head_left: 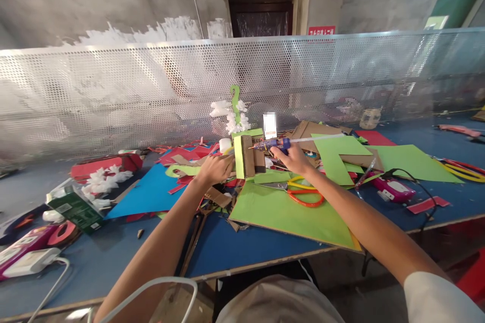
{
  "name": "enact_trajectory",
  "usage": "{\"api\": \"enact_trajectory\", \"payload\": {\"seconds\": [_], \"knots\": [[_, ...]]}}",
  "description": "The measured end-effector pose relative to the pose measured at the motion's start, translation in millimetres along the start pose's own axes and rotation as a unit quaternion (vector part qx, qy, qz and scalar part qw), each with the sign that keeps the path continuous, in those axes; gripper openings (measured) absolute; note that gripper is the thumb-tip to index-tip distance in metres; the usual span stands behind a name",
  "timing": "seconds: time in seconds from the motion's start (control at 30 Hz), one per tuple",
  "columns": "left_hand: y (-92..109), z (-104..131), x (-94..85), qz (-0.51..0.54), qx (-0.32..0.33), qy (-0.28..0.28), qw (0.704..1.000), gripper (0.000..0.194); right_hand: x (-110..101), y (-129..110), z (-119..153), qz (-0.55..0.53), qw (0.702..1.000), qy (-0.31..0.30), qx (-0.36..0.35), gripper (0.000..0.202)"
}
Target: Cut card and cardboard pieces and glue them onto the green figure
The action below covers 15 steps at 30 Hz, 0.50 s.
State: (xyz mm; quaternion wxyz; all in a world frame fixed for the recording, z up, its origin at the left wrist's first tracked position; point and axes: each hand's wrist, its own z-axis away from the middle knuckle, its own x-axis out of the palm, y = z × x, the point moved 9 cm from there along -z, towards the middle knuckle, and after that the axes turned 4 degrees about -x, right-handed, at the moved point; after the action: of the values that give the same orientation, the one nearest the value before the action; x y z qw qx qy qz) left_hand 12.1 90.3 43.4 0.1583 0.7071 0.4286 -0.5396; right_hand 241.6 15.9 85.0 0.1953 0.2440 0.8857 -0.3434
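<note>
Glue gun inside right grip

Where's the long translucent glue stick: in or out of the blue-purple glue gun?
Looks partly in: glue stick juts from rear of glue gun.

The box is brown cardboard with one long light-green face — upright, its narrow green side facing the wearer, and a bare brown side next to it on the right. Just right of the box, the gun lies roughly level, its blue-purple body patterned in lighter marks and its slim nozzle aimed left at the bare brown side; whether the tip touches the box cannot be told. From the gun's rear runs the stick — a long, straight, whitish rod, pointing away from the box and slightly upward.
</note>
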Motion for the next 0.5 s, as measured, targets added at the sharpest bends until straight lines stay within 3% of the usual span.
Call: {"api": "enact_trajectory", "payload": {"seconds": [0.17,0.27,0.5], "knots": [[2.9,-0.6,0.4,0.001,-0.007,-0.01,1.0,0.038,-12.6,1.9,-1.6,0.056,0.996,0.067,0.011,0.058],[3.2,-0.9,0.2,0.003,-0.017,-0.019,1.0,0.039,-12.8,1.1,0.0,0.068,0.995,0.077,0.014,0.058],[-2.8,-1.0,0.1,0.012,-0.037,-0.009,0.999,0.044,7.1,-9.1,3.2,0.084,0.996,-0.002,-0.011,0.058]]}}
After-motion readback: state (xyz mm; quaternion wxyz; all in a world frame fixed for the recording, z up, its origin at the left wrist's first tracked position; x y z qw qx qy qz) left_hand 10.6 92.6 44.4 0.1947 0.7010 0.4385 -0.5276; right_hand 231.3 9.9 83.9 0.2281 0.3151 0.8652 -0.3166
